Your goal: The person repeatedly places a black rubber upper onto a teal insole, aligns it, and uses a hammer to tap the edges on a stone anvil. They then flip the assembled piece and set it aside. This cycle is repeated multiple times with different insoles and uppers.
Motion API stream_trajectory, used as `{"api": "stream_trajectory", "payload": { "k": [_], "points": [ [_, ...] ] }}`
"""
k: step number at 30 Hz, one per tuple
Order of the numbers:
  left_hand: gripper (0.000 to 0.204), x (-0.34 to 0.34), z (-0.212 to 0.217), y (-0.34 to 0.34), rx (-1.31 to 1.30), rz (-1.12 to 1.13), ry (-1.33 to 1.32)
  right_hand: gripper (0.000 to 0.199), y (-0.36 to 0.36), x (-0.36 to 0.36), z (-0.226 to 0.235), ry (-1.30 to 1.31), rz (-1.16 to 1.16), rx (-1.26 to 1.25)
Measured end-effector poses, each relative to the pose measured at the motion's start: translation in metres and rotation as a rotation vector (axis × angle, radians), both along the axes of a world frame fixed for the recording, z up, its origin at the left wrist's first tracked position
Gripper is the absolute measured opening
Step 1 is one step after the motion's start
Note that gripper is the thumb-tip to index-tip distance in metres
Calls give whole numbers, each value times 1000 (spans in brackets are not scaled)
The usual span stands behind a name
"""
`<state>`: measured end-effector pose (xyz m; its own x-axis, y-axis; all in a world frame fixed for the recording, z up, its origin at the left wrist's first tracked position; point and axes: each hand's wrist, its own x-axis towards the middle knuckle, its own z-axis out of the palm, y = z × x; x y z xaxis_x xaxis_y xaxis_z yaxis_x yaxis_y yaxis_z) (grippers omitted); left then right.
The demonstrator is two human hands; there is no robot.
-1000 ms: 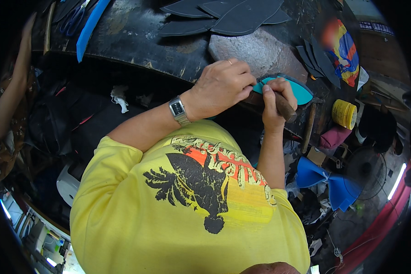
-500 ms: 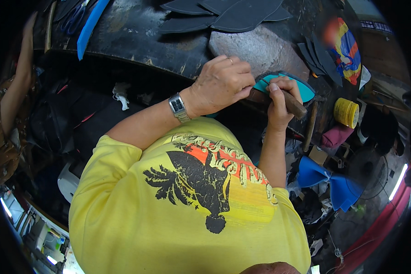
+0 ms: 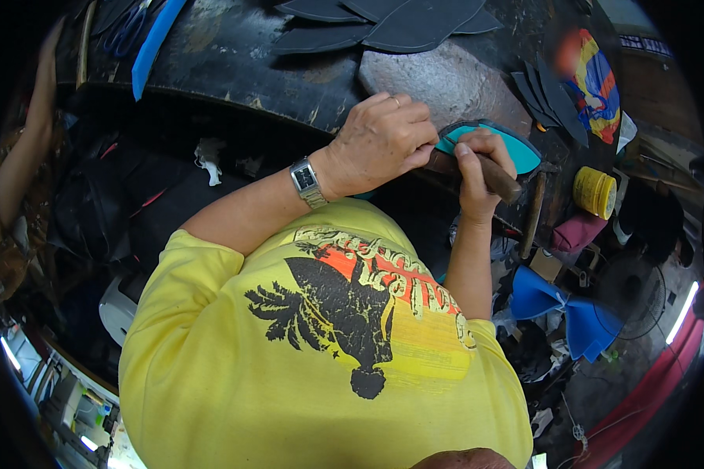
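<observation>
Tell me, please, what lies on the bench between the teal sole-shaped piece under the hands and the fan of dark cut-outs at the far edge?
In the head view, a rough grey stone block lies between the teal piece and the dark cut-outs.

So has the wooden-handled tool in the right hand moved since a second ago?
Yes. The wooden-handled tool now slants lower right, away from the grey stone block, in the right hand.

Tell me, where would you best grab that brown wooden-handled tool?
Probably by the wooden handle, as the right hand does: it wraps the round shaft from the near side, fingers curled over it. The free end slants out to the right; the working end lies hidden between both hands at the teal sole piece.
</observation>
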<state>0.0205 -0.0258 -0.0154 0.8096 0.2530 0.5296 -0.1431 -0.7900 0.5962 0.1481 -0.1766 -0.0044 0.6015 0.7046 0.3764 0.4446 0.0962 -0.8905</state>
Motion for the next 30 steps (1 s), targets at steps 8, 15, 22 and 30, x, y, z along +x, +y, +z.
{"api": "stream_trajectory", "payload": {
  "k": [8,15,22,30],
  "points": [
    [15,-9,2,2,-47,-19,43,9,2,-7,-2,-78,-9,-5],
    [18,-13,2,2,15,-36,47,8,-1,-2,-2,94,29,47],
    [19,-17,2,2,72,-57,79,9,-2,-2,-1,77,39,-49],
    [22,-22,6,2,255,-84,98,7,-2,0,6,86,85,-87]
  ]
}}
